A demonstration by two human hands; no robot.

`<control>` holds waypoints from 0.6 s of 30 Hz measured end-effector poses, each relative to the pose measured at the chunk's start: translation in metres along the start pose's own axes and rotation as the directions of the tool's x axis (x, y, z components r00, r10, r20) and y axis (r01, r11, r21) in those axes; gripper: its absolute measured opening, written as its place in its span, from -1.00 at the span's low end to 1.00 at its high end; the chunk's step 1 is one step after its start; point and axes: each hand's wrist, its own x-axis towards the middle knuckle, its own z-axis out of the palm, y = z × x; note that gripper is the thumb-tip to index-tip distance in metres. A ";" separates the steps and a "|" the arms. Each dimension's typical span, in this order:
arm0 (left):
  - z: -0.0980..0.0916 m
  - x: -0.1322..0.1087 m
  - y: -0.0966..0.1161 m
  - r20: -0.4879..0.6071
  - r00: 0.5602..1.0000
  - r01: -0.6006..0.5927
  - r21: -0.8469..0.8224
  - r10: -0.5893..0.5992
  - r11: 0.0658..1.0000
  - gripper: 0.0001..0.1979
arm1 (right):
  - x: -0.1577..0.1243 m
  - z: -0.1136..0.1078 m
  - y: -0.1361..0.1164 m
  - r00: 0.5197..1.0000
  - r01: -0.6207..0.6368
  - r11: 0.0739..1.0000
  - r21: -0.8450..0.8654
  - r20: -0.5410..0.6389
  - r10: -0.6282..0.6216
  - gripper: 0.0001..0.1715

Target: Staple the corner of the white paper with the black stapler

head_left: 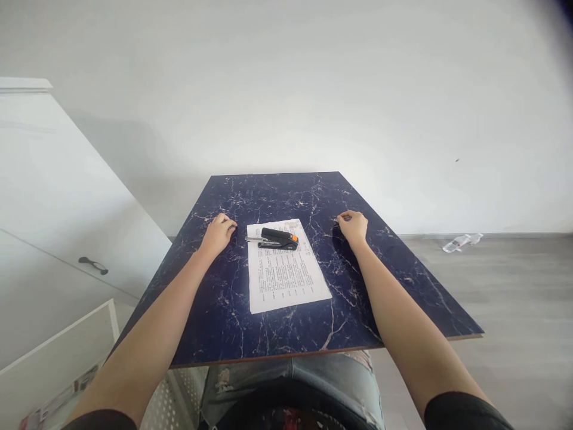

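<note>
My left hand (pixel 218 234) rests on the dark blue marbled table (pixel 286 334), left of a printed paper stack (pixel 286 278). Its fingers are loosely bent and slightly apart, with nothing visible in them. On the other side of the paper lies my right hand (pixel 353 228), also loosely bent, holding nothing that I can see. A black stapler (pixel 278 239) with an orange patch lies across the upper part of the paper, its jaws apart and pointing left. Neither hand touches the stapler or the paper.
A white cabinet (pixel 58 197) with a dark handle (pixel 93 265) stands at the left, above a white perforated bin or rack (pixel 172 400). A pale wall (pixel 286 89) rises behind the table. Clear crumpled plastic (pixel 462 242) lies on the grey floor (pixel 505 286) at the right.
</note>
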 end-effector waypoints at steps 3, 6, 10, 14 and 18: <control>-0.004 0.000 0.005 -0.012 1.000 0.007 -0.004 -0.007 1.000 -0.77 | -0.002 -0.004 -0.006 0.998 0.047 0.998 -0.033 -0.034 -0.048 -0.77; -0.009 0.000 0.014 -0.091 0.995 0.017 -0.139 -0.029 0.990 -0.77 | -0.008 -0.010 -0.022 0.986 0.151 0.988 -0.030 -0.071 -0.153 -0.75; -0.015 -0.003 0.031 -0.224 0.970 -0.004 -0.395 -0.092 0.919 -0.67 | -0.028 -0.011 -0.054 0.926 0.376 0.923 0.084 -0.039 -0.374 -0.77; -0.017 -0.009 0.046 -0.247 0.966 -0.057 -0.492 -0.077 0.869 -0.72 | -0.059 -0.002 -0.087 0.840 0.518 0.818 0.250 0.028 -0.541 -0.80; -0.017 -0.011 0.052 -0.213 0.969 -0.037 -0.618 -0.122 0.785 -0.75 | -0.079 0.008 -0.103 0.794 0.546 0.758 0.356 0.067 -0.604 -0.80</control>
